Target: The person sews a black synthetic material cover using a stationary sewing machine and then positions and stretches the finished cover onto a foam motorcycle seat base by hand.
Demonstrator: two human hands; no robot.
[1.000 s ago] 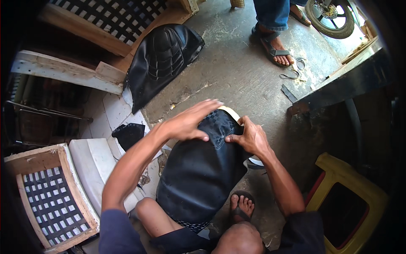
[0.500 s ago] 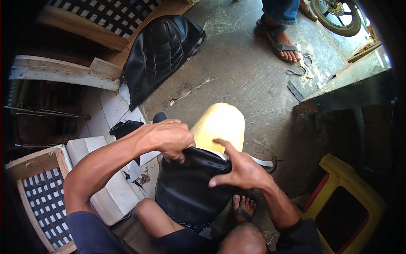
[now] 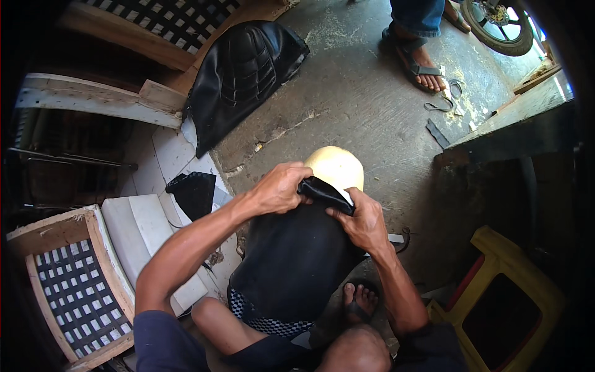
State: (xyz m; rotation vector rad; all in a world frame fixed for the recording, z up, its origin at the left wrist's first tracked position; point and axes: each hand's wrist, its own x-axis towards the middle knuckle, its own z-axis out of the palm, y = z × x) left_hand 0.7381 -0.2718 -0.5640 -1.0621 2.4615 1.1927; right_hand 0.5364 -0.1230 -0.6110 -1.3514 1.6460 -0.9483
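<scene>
A black vinyl seat cover [image 3: 294,260] with a checkered lower band lies over a pale yellow seat foam [image 3: 334,166], between my knees. Only the foam's rounded far end shows; the cover hides the remainder. My left hand [image 3: 286,188] is closed on the cover's far edge at its left side. Across from it, my right hand [image 3: 364,222] pinches the same edge, with the thumb on the cover. Between both hands the edge is folded up and stretched across the foam.
Another black seat cover [image 3: 248,68] with stitched ribs lies at the far left. Left of me are a white cushion [image 3: 149,239] and a wooden frame with woven straps [image 3: 71,297]. A yellow frame [image 3: 511,260] stands at right. Another person's sandaled foot [image 3: 421,65] is ahead.
Both hands have moved forward, and the cover's edge now reaches further over the foam. My right hand, which was loosely spread, has closed on the edge. More checkered band shows near me.
</scene>
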